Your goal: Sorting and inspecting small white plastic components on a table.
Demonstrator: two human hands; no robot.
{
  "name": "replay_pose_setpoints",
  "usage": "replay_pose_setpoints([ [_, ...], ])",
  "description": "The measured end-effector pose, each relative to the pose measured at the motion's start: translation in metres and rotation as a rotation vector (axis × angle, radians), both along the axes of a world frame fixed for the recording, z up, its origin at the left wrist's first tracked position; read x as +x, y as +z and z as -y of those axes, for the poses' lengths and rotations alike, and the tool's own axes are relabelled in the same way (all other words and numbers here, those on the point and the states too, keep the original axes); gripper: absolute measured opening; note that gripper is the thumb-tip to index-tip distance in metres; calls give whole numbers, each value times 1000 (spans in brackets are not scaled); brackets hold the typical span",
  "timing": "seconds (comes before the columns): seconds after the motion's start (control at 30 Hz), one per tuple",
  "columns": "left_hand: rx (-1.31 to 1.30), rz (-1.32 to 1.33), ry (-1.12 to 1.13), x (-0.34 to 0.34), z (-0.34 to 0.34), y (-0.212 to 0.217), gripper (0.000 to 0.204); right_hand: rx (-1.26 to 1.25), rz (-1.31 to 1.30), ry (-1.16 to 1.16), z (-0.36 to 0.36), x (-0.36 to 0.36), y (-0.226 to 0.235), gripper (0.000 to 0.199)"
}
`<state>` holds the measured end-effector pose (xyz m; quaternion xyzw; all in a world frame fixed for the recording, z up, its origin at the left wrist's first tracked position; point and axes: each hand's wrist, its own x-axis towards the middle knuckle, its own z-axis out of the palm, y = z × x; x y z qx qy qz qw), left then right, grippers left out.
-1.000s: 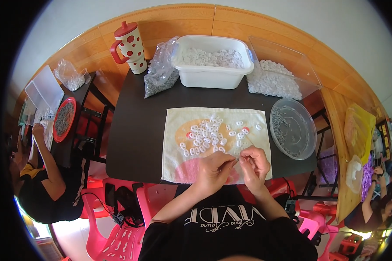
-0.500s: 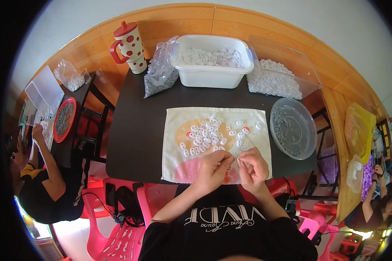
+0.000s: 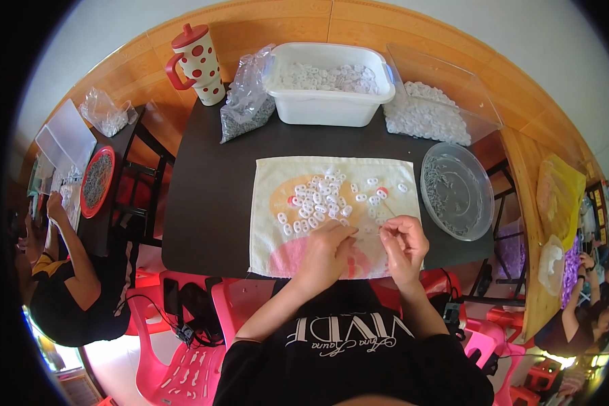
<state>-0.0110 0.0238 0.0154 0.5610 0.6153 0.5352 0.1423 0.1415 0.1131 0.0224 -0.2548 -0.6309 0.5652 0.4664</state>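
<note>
A light patterned towel (image 3: 399, 172) lies on the dark table, and several small white plastic pieces, each with two holes (image 3: 317, 201), are spread over it. My left hand (image 3: 326, 256) is over the towel's near part with fingers curled together, just below the loose pieces. Anything in its fingertips is hidden. To its right and apart from it, my right hand (image 3: 406, 249) pinches thumb and forefinger together. What it holds is too small to make out.
A round clear tray (image 3: 479, 203) of small grey parts stands at right. At the back are a spotted tumbler (image 3: 201, 68), a bag of grey parts (image 3: 245, 118), a white bin (image 3: 328, 108) and a clear box (image 3: 426, 115) of white pieces. Co-workers sit on both sides.
My hands were close together at the fingertips and have drawn apart. The right has moved right and slightly up, the left slightly up. The whole view has shifted a little.
</note>
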Motion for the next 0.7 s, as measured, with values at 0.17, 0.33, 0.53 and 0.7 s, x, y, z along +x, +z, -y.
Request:
replay_pose_setpoints([
  [0.17,-218,1126,-196,-9,2,-2,21,28,-23,26,7,-3,-6,24],
  [0.33,-99,1240,-251,-6,5,-4,23,329,4,28,12,-12,-1,24],
  [0.53,-109,1178,-281,-3,7,1,22,355,14,2,8,-15,2,22],
  [0.7,-103,1143,-287,-3,7,2,21,406,8,11,8,-18,7,22],
])
